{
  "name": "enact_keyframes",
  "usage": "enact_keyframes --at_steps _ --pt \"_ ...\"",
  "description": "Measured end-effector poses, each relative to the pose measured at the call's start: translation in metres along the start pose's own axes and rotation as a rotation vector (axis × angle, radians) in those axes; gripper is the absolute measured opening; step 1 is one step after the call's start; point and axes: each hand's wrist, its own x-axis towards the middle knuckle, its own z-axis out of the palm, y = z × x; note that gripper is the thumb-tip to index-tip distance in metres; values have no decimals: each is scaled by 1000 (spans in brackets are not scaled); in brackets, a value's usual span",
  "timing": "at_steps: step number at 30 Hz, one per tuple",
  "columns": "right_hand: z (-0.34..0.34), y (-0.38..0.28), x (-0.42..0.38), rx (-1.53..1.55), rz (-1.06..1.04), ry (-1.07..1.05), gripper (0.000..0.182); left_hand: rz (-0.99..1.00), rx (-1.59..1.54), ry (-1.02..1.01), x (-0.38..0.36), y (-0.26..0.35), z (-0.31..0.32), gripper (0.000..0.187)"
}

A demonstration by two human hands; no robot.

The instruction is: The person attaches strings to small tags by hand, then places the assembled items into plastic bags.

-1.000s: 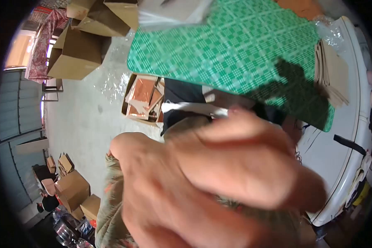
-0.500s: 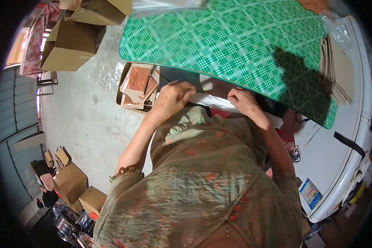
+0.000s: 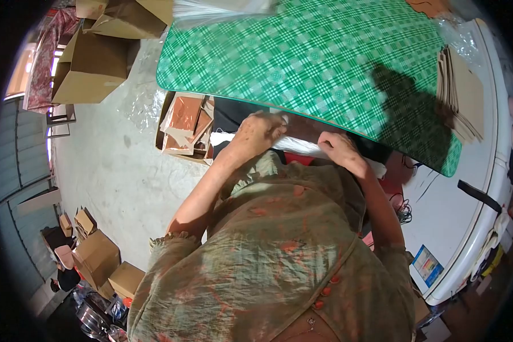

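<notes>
Left hand (image 3: 257,132), right hand (image 3: 342,150) at white strands (image 3: 302,146).
Fingers narrow, grip unclear; uneven pull could tangle strands near counter (image 3: 256,62).

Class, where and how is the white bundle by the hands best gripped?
Probably at the middle of the bundle, between the left hand and right hand, fingers across its width, coming from above on the body side: it looks long and narrow, and the table edge runs along its far side.
</notes>
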Motion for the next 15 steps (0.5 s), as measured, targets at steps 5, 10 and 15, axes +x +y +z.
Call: enact_keyframes --at_steps 5,10,15 --pt "-10 -10 -8 161 54 152 17 17 11 -16 2 2 4 17" --pt "-13 -23 -16 116 -50 317 13 38 16 -56 7 2 11 17" --pt "-21 -42 -30 189 -112 430 10 119 11 -36 12 9 26 15"
